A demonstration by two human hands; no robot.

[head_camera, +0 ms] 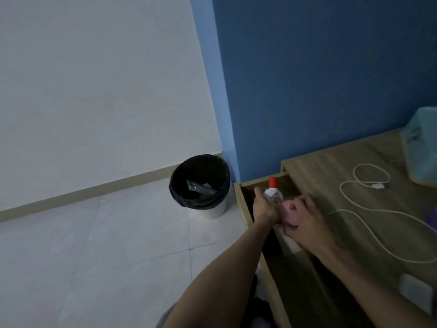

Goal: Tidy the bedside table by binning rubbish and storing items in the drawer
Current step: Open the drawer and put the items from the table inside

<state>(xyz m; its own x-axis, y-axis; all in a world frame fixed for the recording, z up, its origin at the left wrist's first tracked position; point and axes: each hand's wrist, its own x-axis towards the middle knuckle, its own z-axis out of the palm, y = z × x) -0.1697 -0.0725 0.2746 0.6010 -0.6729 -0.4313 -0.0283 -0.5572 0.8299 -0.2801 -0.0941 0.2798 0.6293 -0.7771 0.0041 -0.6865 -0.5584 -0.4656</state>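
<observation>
A red-capped white bottle point(272, 194) was gripped by the left hand point(264, 208); a pink object point(289, 213) was held in the right hand point(306, 221) just beside it, over the drawer point(241, 202).

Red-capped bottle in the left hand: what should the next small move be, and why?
Probably lower the red-capped bottle into the open drawer and let go: the left hand grips it right over the drawer, well apart from the bin.

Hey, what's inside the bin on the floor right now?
The bin has a black liner holding a few crumpled wrappers, one greenish. Whatever lies beneath them is covered.
</observation>
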